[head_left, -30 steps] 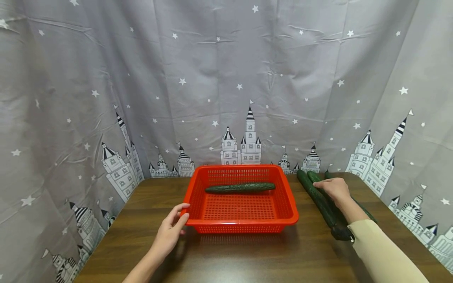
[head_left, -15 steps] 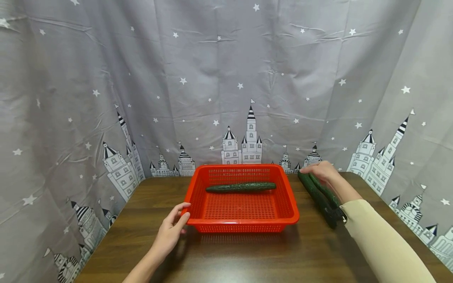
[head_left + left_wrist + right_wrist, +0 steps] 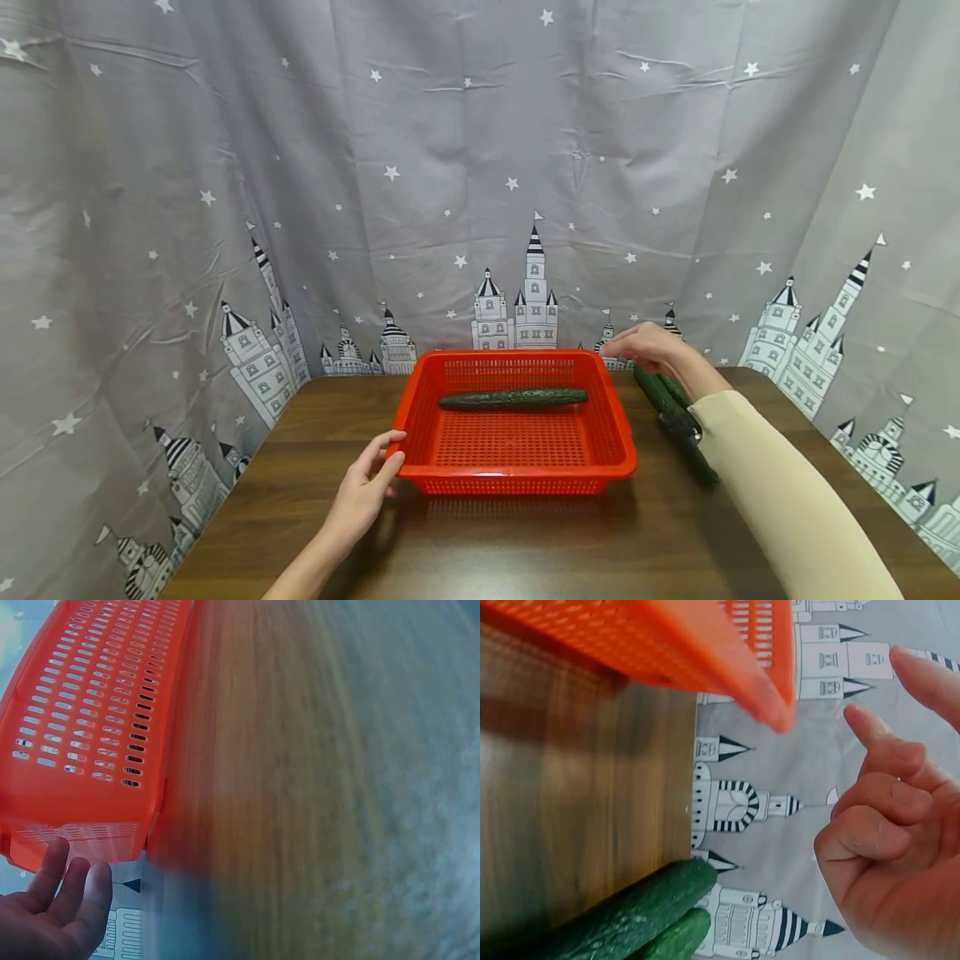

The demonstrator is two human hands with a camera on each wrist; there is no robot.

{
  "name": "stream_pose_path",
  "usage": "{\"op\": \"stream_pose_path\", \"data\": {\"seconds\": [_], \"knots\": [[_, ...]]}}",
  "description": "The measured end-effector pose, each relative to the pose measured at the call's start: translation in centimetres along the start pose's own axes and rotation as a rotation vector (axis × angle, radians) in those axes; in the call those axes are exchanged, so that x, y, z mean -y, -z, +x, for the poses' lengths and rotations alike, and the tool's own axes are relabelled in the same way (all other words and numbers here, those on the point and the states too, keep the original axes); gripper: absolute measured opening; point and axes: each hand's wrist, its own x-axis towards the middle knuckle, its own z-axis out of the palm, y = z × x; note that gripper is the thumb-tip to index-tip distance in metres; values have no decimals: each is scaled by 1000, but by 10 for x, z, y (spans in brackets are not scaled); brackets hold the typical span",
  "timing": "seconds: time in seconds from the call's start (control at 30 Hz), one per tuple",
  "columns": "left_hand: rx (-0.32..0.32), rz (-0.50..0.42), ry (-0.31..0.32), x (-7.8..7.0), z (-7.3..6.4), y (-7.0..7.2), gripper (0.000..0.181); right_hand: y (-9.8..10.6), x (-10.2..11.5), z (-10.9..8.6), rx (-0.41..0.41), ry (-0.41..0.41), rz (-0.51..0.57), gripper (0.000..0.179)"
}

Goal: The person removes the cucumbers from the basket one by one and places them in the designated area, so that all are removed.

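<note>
A red plastic basket (image 3: 517, 472) with slotted sides stands on the table, and a dark green cucumber (image 3: 513, 398) lies crosswise inside it. At the front left corner my left hand (image 3: 360, 492) grips the rim, the thumb on top; in the left wrist view its fingertips show close by the basket's corner. My right hand (image 3: 651, 346) hovers past the basket's back right corner, holding nothing, with the index finger extended and the other fingers curled. Below it two cucumbers lie side by side, the nearer-left cucumber (image 3: 630, 919) and another cucumber (image 3: 679, 937), partly hidden by the forearm.
The brown wooden table (image 3: 510, 554) ends at a grey curtain (image 3: 420, 200) printed with castles and stars. A dark wrist device (image 3: 681, 423) sits at my right cuff. My right sleeve (image 3: 780, 492) covers much of the table's right side.
My right hand has moved left and up, from over the cucumbers to the basket's back right corner. The sleeve now hides the rightmost cucumber. My left hand stays on the basket.
</note>
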Motion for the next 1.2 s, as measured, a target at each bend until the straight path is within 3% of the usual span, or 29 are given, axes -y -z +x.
{"op": "stream_pose_path", "data": {"seconds": [0.4, 0.83, 1.2], "knots": [[-7, -13, 5, 0, -1, 0, 31, -30, 23, 23, 122, 15, 29, 52], [-17, -9, 8, 1, -1, 0, 32, -65, 33, 45, 122, 39, -44, 49], [-12, -13, 16, 1, 0, -1, 32, -89, 23, 63, 147, 85, -102, 40]]}}
